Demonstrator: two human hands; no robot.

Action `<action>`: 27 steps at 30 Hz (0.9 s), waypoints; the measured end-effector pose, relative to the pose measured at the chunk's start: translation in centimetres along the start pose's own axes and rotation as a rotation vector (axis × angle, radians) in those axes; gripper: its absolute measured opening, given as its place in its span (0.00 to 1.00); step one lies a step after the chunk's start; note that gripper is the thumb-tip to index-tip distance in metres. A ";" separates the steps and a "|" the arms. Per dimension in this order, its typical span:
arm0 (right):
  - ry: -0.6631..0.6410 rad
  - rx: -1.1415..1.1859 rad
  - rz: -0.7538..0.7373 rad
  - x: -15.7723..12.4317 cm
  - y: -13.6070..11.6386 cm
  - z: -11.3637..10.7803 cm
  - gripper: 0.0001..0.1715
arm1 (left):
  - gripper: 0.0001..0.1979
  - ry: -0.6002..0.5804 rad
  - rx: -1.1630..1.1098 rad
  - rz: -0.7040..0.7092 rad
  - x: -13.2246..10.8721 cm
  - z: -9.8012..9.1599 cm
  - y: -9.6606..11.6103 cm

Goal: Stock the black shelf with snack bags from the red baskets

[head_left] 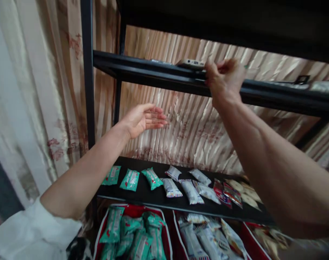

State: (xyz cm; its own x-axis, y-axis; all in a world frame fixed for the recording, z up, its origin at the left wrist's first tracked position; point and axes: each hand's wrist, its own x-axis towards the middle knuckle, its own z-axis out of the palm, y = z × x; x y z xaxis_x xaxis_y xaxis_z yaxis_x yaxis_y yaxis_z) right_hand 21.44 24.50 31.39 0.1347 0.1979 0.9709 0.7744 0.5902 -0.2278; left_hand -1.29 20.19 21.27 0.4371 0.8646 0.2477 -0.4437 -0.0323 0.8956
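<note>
My left hand hangs in the air below the upper shelf, palm turned inward, fingers stretched out and nothing in them. My right hand is raised to the front edge of the upper shelf, its fingers curled together. The fingers are partly hidden and slightly blurred, so what they hold, if anything, I cannot make out. Right beside the thumb lies a phone, its port end facing me; whether the hand grips it is unclear. On the lower shelf lie green packets and white packets.
Red packets and pale round items lie further right. Below stand red bins with white rims, one holding green packets, one white packets. A dark post rises at left; a striped curtain hangs behind.
</note>
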 end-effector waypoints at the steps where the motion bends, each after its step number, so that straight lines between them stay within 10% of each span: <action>1: 0.058 0.070 0.024 -1.0 -0.3 0.0 0.15 | 0.12 0.012 0.007 -0.005 -0.6 -0.9 -0.9; 4: 0.059 0.221 0.021 -6.0 -1.6 -0.6 0.16 | 0.09 0.114 0.009 -0.054 -2.4 -3.8 -4.5; 15: -0.725 0.314 0.561 -28.2 1.8 -2.8 0.23 | 0.05 0.659 0.002 -0.346 -8.1 -13.4 -18.8; 27: -0.870 0.175 0.745 -37.5 7.4 -4.6 0.21 | 0.04 0.801 0.315 -0.472 -7.1 -17.2 -25.0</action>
State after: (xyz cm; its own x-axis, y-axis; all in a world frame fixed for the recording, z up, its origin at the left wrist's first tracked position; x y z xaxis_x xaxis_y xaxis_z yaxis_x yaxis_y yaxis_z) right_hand 24.95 17.90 -6.37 -0.0018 0.9735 0.2287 0.5765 0.1879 -0.7952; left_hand -6.81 23.50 -9.22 -0.1959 0.9036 -0.3810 -0.0802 0.3725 0.9246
